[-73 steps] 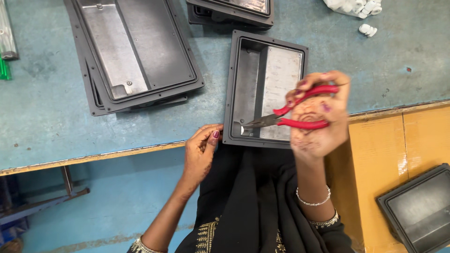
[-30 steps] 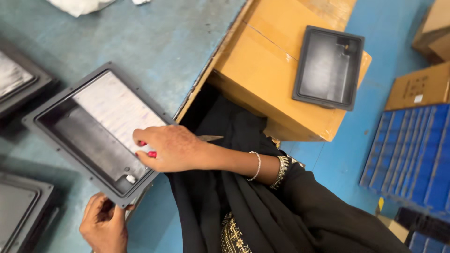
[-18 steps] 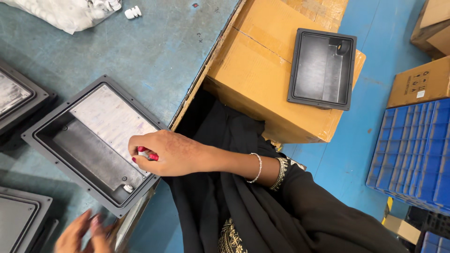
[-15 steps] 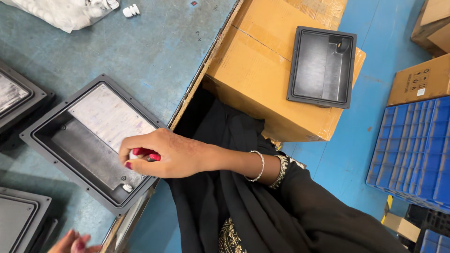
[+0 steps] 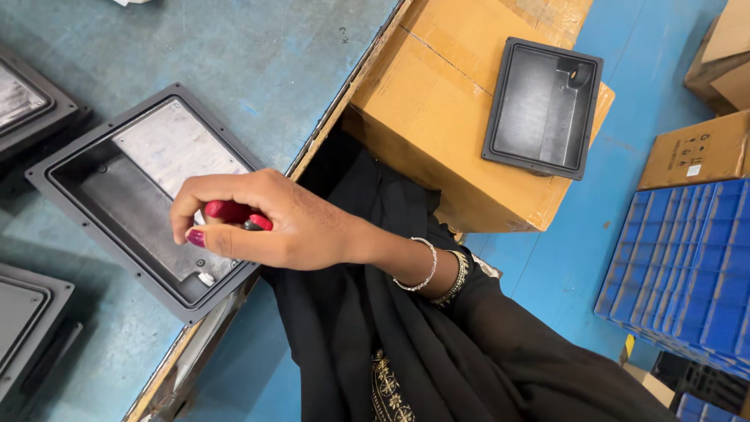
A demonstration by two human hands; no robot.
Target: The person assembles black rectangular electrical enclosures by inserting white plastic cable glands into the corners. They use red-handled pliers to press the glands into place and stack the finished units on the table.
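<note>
Right hand (image 5: 266,223) is curled into a tight fist around the red-handled pliers (image 5: 234,212), only the red grips peeking out between the fingers, hovering over the near edge of the open dark metal tray (image 5: 94,205) at centre left on the blue bench (image 5: 258,62). Left hand is out of frame, nothing to call there. Another dark tray (image 5: 543,105) lies on the cardboard box (image 5: 437,101), upper right

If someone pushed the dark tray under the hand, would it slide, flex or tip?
The tray looks like rigid cast material, so probably stiff. Its flat flange sits on the table, so tipping seems unlikely. One corner nears the table edge, so a push might overhang it.
</note>
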